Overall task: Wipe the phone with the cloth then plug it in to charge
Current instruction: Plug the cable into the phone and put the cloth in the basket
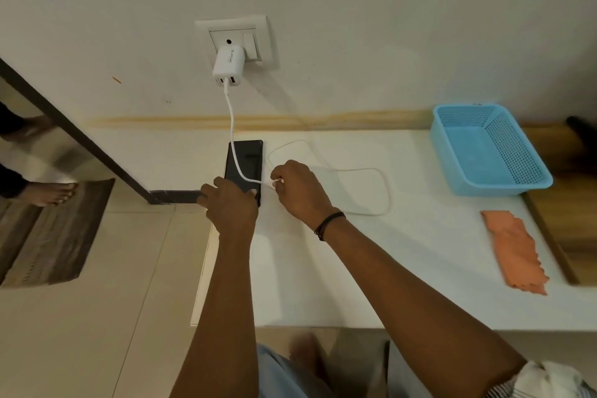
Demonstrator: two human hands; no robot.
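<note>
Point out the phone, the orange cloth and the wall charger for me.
phone [244,160], head view, bare dark screen above the left hand.
orange cloth [517,252], head view, middle of the fabric.
wall charger [227,63], head view, white body front.

White tabletop [323,268] lies bare between the looped cable [371,191], basket [484,152] and cloth [517,252].

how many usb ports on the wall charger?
2 visible on the white plastic wall charger: one empty at lower left, one holding the white cable. Others may be hidden.
</note>
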